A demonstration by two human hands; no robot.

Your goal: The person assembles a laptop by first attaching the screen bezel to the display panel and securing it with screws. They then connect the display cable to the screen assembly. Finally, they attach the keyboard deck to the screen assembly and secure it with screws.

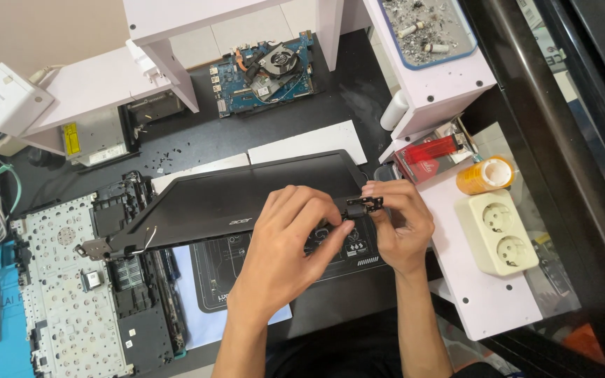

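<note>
Head view shows me the black laptop lid [246, 199] lying across the middle of the dark desk, its long axis running left to right and tilted a little, the left end nearer me, the right end farther away. The bare left hinge [97, 248] sticks out over the stripped keyboard frame [57, 294]. At the other end I see my right hand [400, 224] with thumb and fingers pinched shut on the right hinge [364, 205], a small dark metal piece pointing outward to the right. My left hand [285, 245] lies on the lid just beside it, fingers curled loosely, fingertips touching the lid edge near the hinge; whether it grips anything I cannot tell. The hands hide the lid's right corner and how the hinge joins it. A blue motherboard [264, 70] lies well apart at the back, a white power socket [502, 231] on the right.
</note>
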